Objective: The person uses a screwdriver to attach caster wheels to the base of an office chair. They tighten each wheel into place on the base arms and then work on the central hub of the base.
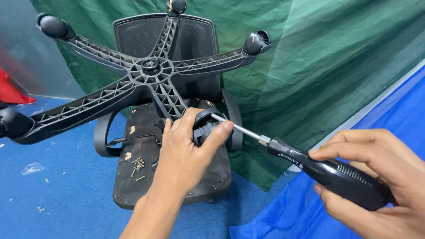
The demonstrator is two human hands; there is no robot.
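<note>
An office chair lies tipped over, its black five-arm wheel base facing me and the underside of its seat below. My left hand grips a black caster wheel at the end of the nearest base arm. My right hand holds a black-handled screwdriver. Its metal shaft reaches up-left, and the tip meets the caster beside my left fingertips.
Several loose screws lie on the seat underside. A green tarp hangs behind the chair. Blue carpet covers the floor, with a blue sheet at lower right. A red object sits at far left.
</note>
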